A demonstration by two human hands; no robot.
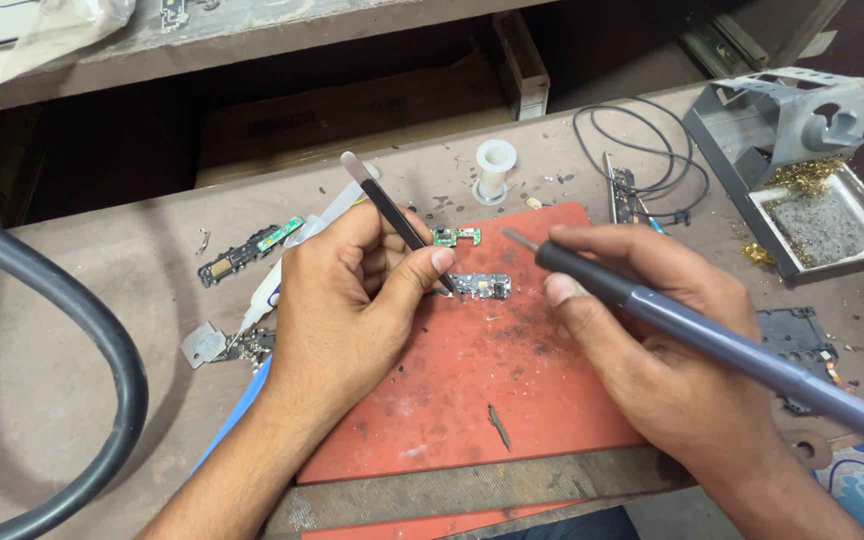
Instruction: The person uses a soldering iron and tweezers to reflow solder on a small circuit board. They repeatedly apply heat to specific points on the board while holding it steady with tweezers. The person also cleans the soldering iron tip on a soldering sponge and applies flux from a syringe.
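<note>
Tweezers and soldering iron meet over a small circuit board (479, 286) on the red mat (472, 390).

Left hand (347, 300) grip clamped on tweezers (397, 218), right hand (642, 330) clamped on soldering iron (712, 340); a green board (456, 236), white spool (495, 168) and iron stand (782, 120) crowd the worktop (42, 330).

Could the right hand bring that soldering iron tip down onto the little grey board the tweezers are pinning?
Probably yes. The right hand holds the soldering iron with its tip just right of the grey board on the red mat. The tweezers in the left hand touch only its left end; nothing lies between.
</note>
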